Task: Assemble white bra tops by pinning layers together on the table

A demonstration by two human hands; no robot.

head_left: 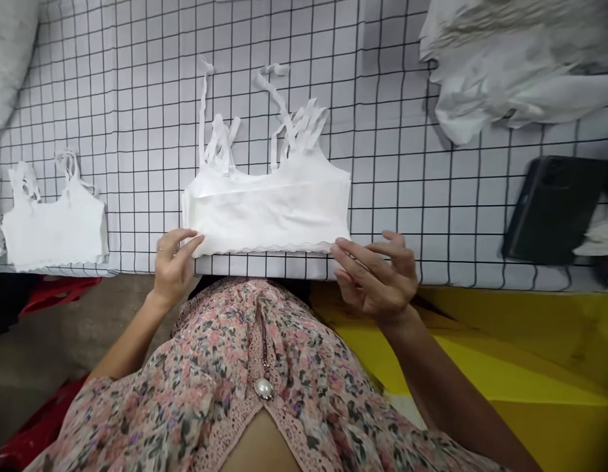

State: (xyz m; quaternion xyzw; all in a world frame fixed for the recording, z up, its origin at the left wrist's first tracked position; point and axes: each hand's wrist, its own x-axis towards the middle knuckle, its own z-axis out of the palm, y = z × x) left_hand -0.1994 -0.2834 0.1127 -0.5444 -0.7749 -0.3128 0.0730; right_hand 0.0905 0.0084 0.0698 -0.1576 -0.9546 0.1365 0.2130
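A white strappy top (267, 210), folded flat and scallop-hemmed, is laid at the gridded table's (406, 196) near edge. Its corners are touched by the curled left hand (173, 265), grip unclear, and the spread right hand (377, 275).

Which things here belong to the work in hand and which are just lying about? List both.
In hand: white strappy tops, stacked at the edge of the table; left hand at their lower left corner; right hand, fingers at the lower right corner.
Lying about: second white stack, far left; black phone; heap of white cloth, top right.
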